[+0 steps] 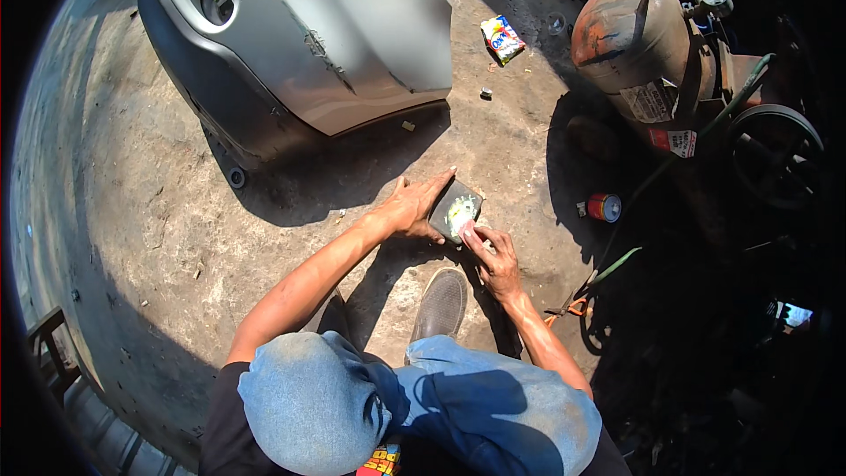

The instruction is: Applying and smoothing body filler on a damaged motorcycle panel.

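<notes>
Between my shoes and the silver car panel, my left hand (pixel 414 207) grips the left edge of a small dark square board (pixel 446 219), thumb on the near side and fingers along the far side. A smear of white and yellowish-green paste (pixel 460 210) lies on the board. My right hand (pixel 495 263) is closed in a pinch at the board's near right corner. Its fingertips hold a small pale flat piece (pixel 466 227) against the paste; its exact kind is hard to make out.
Ahead stands a silver car body panel (pixel 379 26) with scrapes and a round lamp (pixel 217 0). Far right is a rusty compressor tank (pixel 634 35) with a gauge, wheel and green hose (pixel 621 263). A red can (pixel 604 207) and a colourful packet (pixel 503 40) lie on the ground.
</notes>
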A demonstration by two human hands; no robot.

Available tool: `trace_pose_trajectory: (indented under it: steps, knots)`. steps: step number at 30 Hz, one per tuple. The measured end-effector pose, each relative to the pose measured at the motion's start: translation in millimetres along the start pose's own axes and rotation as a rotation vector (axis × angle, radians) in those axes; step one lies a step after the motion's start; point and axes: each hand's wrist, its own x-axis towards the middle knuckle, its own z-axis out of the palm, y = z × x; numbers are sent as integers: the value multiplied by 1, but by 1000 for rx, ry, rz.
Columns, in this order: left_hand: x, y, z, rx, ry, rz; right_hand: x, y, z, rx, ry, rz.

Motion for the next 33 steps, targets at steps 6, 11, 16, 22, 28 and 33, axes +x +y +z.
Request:
trace_pose_trajectory:
  steps: [6, 11, 16, 22, 28, 33]
  knots:
    - [-3, -7, -3, 5, -9, 7, 35, -17, -14, 26, 148, 80]
    - [-4, -2, -3, -19, -20, -35, 59, -24, -8, 77, -39, 12]
    - [0, 3, -5, 13, -5, -10, 62, -28, -30, 73, -70, 85]
    - [-1, -1, -1, -31, -16, -6, 95, -24, -18, 88, -4, 358]
    - [-2, -3, -3, -16, -20, -24, 89, -26, -11, 250, -71, 602]
    - [-2, 0, -2, -30, -25, -35, 94, -32, -29, 364, 114, 639]
